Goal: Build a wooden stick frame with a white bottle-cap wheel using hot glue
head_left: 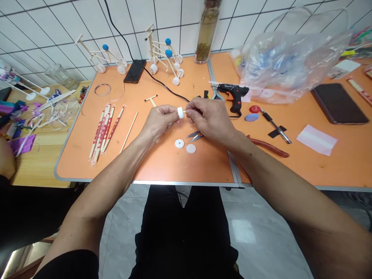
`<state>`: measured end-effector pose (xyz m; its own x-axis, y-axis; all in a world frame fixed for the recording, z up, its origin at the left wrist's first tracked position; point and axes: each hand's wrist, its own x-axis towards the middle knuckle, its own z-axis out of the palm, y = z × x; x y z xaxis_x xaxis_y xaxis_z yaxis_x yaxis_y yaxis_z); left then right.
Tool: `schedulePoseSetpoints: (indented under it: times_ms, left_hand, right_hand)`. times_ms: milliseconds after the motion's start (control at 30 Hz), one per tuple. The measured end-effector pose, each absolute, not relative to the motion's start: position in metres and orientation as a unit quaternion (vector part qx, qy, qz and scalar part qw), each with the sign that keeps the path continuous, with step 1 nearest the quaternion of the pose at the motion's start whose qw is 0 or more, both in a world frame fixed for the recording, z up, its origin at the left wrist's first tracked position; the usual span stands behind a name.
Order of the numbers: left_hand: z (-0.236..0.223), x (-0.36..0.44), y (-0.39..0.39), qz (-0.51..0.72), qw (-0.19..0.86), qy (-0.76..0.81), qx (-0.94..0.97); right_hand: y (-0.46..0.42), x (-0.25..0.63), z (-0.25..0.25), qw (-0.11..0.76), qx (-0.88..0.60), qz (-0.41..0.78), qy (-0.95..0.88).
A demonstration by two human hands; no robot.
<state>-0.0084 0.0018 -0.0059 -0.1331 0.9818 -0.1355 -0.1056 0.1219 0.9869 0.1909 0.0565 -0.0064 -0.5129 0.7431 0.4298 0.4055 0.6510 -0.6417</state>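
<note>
Between thumb and fingers, my left hand (158,123) grips a white bottle cap (180,112) set on its edge. My right hand (207,116) pinches a short wooden stick (185,111) whose end meets the cap's face; whether it passes through I cannot tell. Below my hands lie a white printed disc (179,143) and a plain pale disc (191,148). Scissors (197,136) poke out from under my right hand. Just behind my left hand is a T-shaped stick piece (151,100) with dark ends.
Wrapped chopsticks (101,131) and a loose chopstick (128,131) lie at left. Small stick tricycles (167,58) stand by the wall near a phone (135,71) and a tall bottle (205,35). At right are a glue gun (234,95), pliers (270,146), a pen (276,126) and a plastic bag (285,66).
</note>
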Motion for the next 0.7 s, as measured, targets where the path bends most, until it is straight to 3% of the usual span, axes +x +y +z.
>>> schedulePoseSetpoints:
  times_ms: [400, 700]
  left_hand:
    - [0.001, -0.005, -0.002, 0.509, 0.513, 0.552, 0.417]
    - [0.006, -0.014, 0.007, 0.524, 0.626, 0.516, 0.261]
  right_hand:
    - [0.055, 0.189, -0.006, 0.333, -0.339, 0.217, -0.853]
    - [0.070, 0.194, -0.011, 0.368, -0.409, 0.220, -0.806]
